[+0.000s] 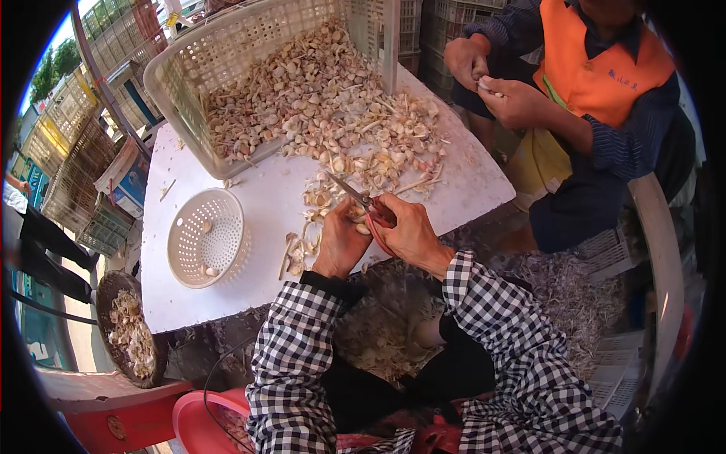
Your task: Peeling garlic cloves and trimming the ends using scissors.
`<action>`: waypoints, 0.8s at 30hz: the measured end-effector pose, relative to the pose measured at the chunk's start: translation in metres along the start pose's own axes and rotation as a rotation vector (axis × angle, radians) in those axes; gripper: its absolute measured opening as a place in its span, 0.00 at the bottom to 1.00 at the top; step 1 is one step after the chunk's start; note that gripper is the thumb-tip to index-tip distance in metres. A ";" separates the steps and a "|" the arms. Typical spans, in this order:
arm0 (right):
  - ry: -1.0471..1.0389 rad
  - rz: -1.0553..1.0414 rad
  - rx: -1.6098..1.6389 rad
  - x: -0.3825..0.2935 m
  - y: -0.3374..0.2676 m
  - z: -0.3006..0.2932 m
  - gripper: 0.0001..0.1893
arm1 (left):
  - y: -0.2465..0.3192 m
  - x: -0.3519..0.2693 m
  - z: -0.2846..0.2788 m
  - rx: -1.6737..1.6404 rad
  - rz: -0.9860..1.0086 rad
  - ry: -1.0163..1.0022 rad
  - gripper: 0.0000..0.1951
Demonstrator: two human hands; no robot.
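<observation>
Red-handled scissors are gripped in my right hand, their blades pointing up and left over the white tabletop. Against them my left hand holds pale garlic cloves, partly hidden by its fingers. Garlic skins and stalks lie just left of my left hand. Beyond both hands spreads a heap of garlic cloves and skins, spilling from a tipped white plastic crate. A round white perforated basket with a few cloves in it stands to the left.
Across the table's right corner, a person in an orange vest handles a clove. A wicker basket of garlic is at the lower left, above a pink basin. Stacked crates and a white bucket stand left. Husks litter the right side.
</observation>
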State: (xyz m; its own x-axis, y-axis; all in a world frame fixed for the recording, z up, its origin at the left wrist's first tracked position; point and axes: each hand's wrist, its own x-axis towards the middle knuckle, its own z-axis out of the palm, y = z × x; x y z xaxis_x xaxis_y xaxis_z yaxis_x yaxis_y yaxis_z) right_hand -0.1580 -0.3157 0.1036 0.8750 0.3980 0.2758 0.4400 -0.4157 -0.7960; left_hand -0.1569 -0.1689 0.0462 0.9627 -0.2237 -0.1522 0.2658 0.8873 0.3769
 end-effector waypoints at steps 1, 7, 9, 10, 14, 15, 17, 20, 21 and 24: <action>0.021 0.045 -0.023 0.001 0.004 -0.001 0.16 | 0.000 -0.001 0.001 -0.067 -0.046 -0.023 0.17; 0.080 0.137 0.177 0.011 0.015 -0.005 0.15 | 0.001 -0.005 0.015 -0.063 0.008 0.056 0.18; 0.044 0.253 0.346 0.013 0.012 -0.011 0.14 | 0.000 -0.007 0.018 -0.062 0.000 0.039 0.19; 0.070 0.258 0.285 0.014 0.010 -0.013 0.14 | 0.000 -0.008 0.018 -0.042 0.002 0.034 0.19; 0.060 0.280 0.220 0.012 -0.002 -0.018 0.14 | 0.001 -0.009 0.016 -0.037 -0.026 0.004 0.20; 0.129 0.164 0.108 0.011 -0.005 -0.017 0.15 | 0.001 -0.009 0.015 -0.028 -0.012 -0.012 0.20; 0.200 0.052 -0.003 0.010 -0.008 -0.013 0.15 | -0.001 -0.008 0.014 -0.059 -0.080 -0.012 0.20; 0.058 0.000 -0.013 0.008 -0.008 -0.009 0.17 | -0.004 -0.008 0.016 -0.036 -0.077 -0.015 0.20; 0.059 0.001 -0.008 0.008 -0.007 -0.010 0.17 | -0.005 -0.009 0.016 -0.013 -0.071 0.022 0.20; 0.066 -0.033 0.045 0.010 -0.011 -0.010 0.18 | -0.003 -0.012 0.021 0.081 -0.025 0.085 0.16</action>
State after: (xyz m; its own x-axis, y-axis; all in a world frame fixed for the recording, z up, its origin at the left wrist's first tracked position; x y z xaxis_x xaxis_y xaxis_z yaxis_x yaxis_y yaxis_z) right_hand -0.1515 -0.3155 0.1206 0.8723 0.3553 0.3360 0.4604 -0.3651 -0.8092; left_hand -0.1685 -0.1769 0.0663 0.9490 -0.2073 -0.2377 0.2960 0.8457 0.4441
